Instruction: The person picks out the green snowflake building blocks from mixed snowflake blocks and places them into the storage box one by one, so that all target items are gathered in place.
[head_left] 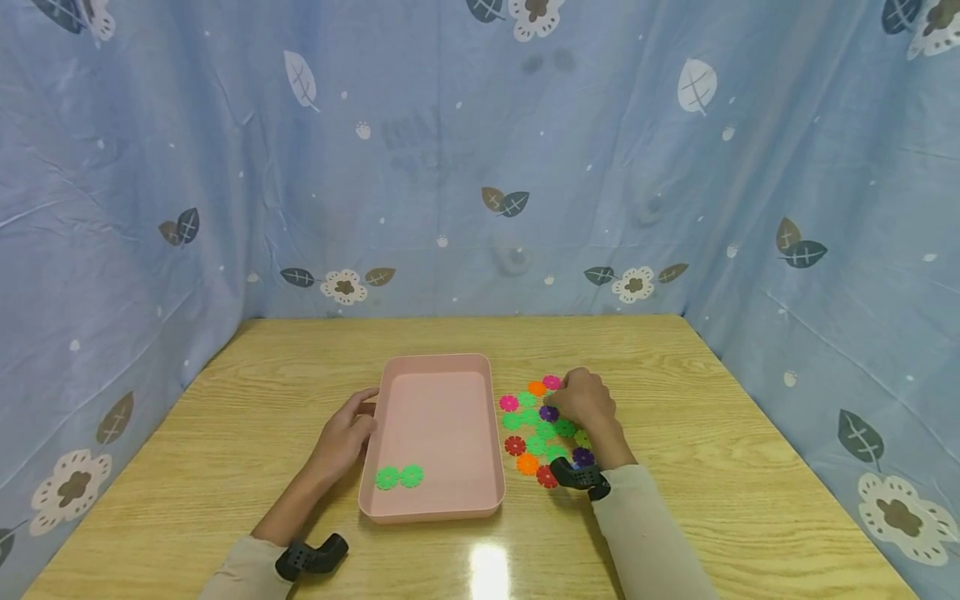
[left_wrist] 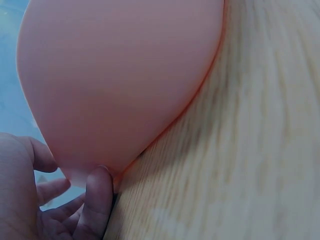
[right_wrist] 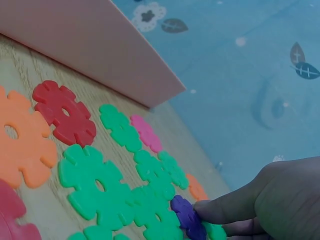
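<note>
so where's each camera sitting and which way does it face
Head: worn on the head, facing forward and down at the pink tray; left hand, right hand and forearms show.
Left wrist: worn there, facing the tray's wall; part of the left hand shows.
Right wrist: worn there, facing flower-shaped discs; part of the right hand shows.
Head and right wrist share the discs.

Is a pale wood-grained table [head_left: 742, 492] with a straight far edge. Carries a pink tray [head_left: 442, 417] slightly left of centre and, just beside it toward the right edge, flat flower-shaped discs [head_left: 544, 431] in green, red, orange, pink and purple.
</note>
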